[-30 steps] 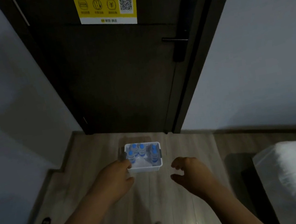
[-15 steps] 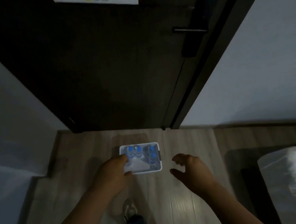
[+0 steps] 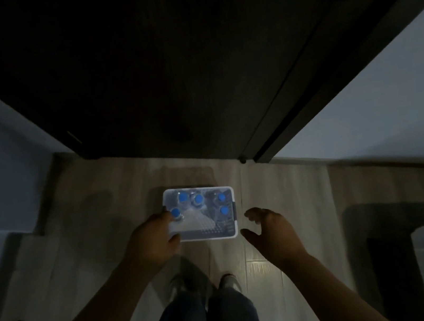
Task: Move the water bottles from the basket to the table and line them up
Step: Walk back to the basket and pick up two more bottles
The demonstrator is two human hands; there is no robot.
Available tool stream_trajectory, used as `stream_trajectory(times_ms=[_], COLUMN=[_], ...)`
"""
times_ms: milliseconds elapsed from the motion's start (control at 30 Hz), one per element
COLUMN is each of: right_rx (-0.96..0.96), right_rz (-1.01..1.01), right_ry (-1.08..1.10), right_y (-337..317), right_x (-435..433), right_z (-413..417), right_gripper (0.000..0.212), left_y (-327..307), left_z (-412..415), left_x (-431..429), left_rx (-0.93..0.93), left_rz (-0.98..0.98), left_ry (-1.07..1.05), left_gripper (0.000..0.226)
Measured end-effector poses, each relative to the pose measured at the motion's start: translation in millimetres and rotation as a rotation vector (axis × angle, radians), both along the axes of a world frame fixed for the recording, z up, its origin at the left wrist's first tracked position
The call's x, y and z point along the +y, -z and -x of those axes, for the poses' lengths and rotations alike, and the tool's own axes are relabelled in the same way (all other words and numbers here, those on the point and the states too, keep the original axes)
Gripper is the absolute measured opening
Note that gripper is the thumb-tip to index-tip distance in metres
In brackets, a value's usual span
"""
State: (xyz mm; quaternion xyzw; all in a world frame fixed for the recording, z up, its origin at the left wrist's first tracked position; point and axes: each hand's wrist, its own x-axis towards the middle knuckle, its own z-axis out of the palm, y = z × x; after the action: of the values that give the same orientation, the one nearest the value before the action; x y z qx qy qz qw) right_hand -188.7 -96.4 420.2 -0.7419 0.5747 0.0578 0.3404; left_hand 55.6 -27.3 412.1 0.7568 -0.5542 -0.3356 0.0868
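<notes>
A dark door fills the far side, with pale walls to its left and right and a wood floor below. Both forearms reach down and forward from the near edge, over the person's legs and shoes. The white basket lies low in front of the door, between the two hands; I cannot tell whether it rests on the floor or is just off it.

The left hand grasps the basket's left end, fingers curled over the rim and the thumb against the near-left corner. The right hand hovers just right of the basket, released, its fingers loosely spread and bent, holding nothing and not touching the wall.

The water bottles stand upright inside the basket, five blue caps showing, crowded toward its far side.
</notes>
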Motion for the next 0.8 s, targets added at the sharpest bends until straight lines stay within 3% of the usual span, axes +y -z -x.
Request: stream_trajectory(times_ms=[100, 167, 333, 633, 800], right_rx=[-0.005, -0.017, -0.045, -0.294, -0.440], right_rz=[-0.012, -0.014, -0.022, 0.103, 0.166], right_ry=[-0.002, 0.005, 0.021, 0.079, 0.034], right_y=[56.6, 95.7, 194.7, 380.7, 444.2], right_x=[-16.4, -27.1, -43.8, -68.0, -66.0], right_z=[-1.2, -3.4, -11.9, -8.8, -0.3], right_gripper=[0.042, 0.040, 0.045, 0.053, 0.046], left_y=[59.3, 97.5, 195.5, 373.4, 435.9], left_z=[-7.2, -11.7, -23.8, -45.2, -44.8], left_x=[-6.7, -12.0, -24.4, -41.1, -46.0], left_rx=[0.017, -0.068, -0.076, -0.063, -0.032], left_rz=[0.042, 0.056, 0.188, 0.259, 0.339], left_ry=[-0.035, -0.035, 0.123, -0.042, -0.133], left_gripper=[0.021, 0.026, 0.026, 0.080, 0.066])
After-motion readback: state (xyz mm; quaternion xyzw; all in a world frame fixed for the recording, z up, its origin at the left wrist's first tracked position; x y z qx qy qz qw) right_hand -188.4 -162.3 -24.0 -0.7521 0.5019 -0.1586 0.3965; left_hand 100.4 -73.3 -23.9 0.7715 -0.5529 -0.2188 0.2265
